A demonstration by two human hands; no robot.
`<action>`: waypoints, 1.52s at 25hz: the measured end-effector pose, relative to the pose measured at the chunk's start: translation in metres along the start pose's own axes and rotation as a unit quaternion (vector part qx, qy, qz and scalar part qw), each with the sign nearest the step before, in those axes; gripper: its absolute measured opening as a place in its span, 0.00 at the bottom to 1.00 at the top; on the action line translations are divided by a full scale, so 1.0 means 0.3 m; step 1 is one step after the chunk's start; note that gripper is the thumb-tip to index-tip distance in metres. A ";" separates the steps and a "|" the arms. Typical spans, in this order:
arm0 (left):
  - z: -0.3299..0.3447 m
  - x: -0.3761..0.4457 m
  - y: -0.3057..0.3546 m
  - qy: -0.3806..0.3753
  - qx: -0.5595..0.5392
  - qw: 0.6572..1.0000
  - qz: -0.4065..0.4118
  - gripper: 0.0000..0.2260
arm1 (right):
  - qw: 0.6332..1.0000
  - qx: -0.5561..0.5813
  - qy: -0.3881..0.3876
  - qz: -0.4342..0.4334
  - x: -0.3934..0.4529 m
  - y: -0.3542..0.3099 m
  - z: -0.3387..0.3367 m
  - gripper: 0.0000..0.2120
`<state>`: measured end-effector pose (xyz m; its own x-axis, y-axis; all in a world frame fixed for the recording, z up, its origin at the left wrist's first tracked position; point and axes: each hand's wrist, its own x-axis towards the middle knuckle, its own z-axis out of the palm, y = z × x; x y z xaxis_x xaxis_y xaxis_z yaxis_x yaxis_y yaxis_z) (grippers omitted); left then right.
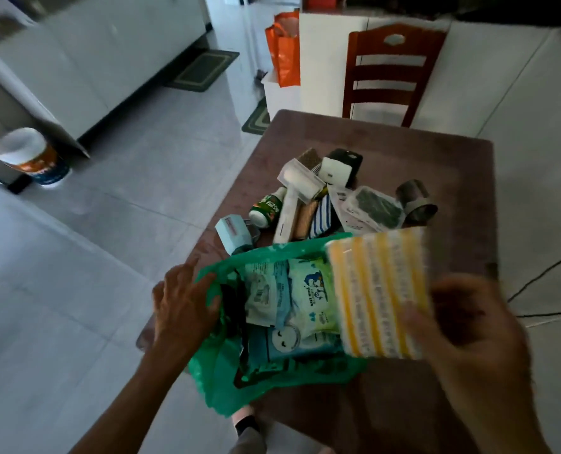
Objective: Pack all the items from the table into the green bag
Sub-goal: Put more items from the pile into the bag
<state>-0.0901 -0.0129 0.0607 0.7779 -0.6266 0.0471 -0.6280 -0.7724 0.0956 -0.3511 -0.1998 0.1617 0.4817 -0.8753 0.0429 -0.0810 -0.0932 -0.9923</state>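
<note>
The green bag (pixel 226 375) lies open at the near edge of the brown table (pixel 462 178). My left hand (pixel 182 303) grips its left rim and holds the mouth apart. My right hand (pixel 469 326) holds a yellow-and-white striped pack (pixel 379 293) over the bag's right side. Inside the bag I see several soft wipe packs (pixel 308 290). Behind the bag lies a pile of items: a green bottle (pixel 267 208), a small pale blue box (pixel 233 231), a white lint roller (pixel 293 198), a white box (pixel 334 170), a clear case with dark contents (pixel 374 209) and a tape roll (pixel 416 199).
A red-brown wooden chair (pixel 392 73) stands at the table's far end. An orange bag (pixel 284 50) hangs beyond it. A white bucket (pixel 31 155) sits on the tiled floor at the left, beside white cabinets. A cable (pixel 547 273) runs across the floor at the right.
</note>
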 end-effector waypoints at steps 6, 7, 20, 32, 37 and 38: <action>0.031 0.074 -0.049 0.036 -0.166 0.985 -0.007 0.20 | 0.862 -0.410 -0.276 -0.108 0.153 0.204 0.445 0.09; 0.028 0.088 -0.065 0.033 -0.182 0.983 -0.008 0.21 | 0.830 -0.481 -0.261 -0.110 0.184 0.241 0.483 0.14; -0.041 -0.007 -0.083 -0.177 -0.278 0.943 -0.049 0.30 | 0.910 -0.334 -0.013 0.247 0.232 0.240 0.166 0.12; -0.050 0.044 0.171 -0.117 -0.402 0.905 0.077 0.27 | 0.848 -0.499 0.172 0.049 0.428 0.044 -0.152 0.08; 0.028 -0.022 0.155 -0.190 -0.215 0.953 0.097 0.29 | 0.727 -0.677 -0.103 -0.049 0.343 0.210 -0.011 0.41; 0.044 -0.040 0.139 -0.188 -0.224 0.953 0.083 0.30 | 0.714 -0.673 -0.163 -0.109 0.319 0.253 0.032 0.43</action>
<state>-0.1260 -0.0389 0.0510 0.5529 -0.7942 -0.2523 -0.6036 -0.5904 0.5358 -0.3027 -0.2859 0.0894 0.7701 -0.6344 -0.0671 -0.6323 -0.7730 0.0519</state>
